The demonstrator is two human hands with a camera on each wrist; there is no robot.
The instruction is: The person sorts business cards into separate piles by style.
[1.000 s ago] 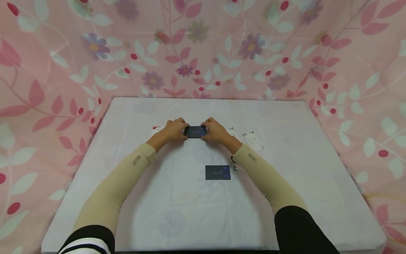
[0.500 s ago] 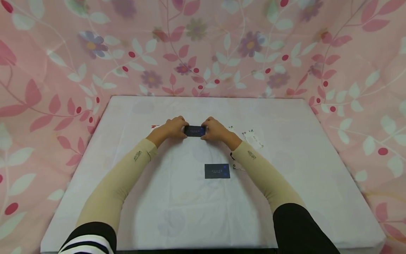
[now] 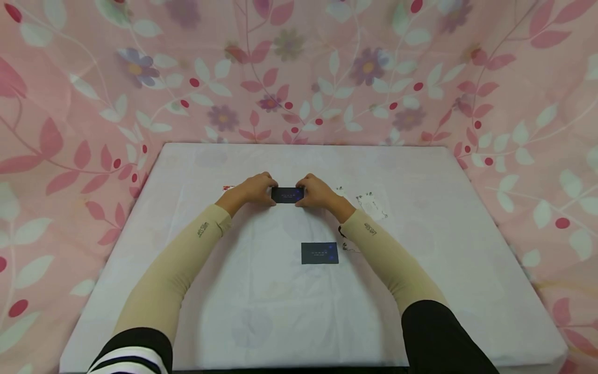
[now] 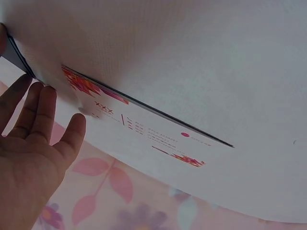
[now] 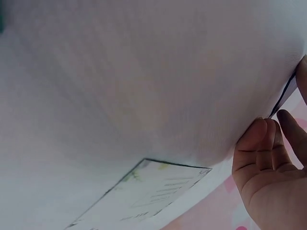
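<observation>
Sleeves nearest, then loose dark card flat on table, white card partly hidden by my right forearm. Farther out, leafy-edged card to the right. About level with it, my left hand and right hand each pinch a short end of held dark card, between them; can't tell if it touches cloth. Probably light, thin, stiffish, a bit slick, could crease; best gripped at end corners, gently. Red-patterned card beside my left hand. Floral backdrop behind.
</observation>
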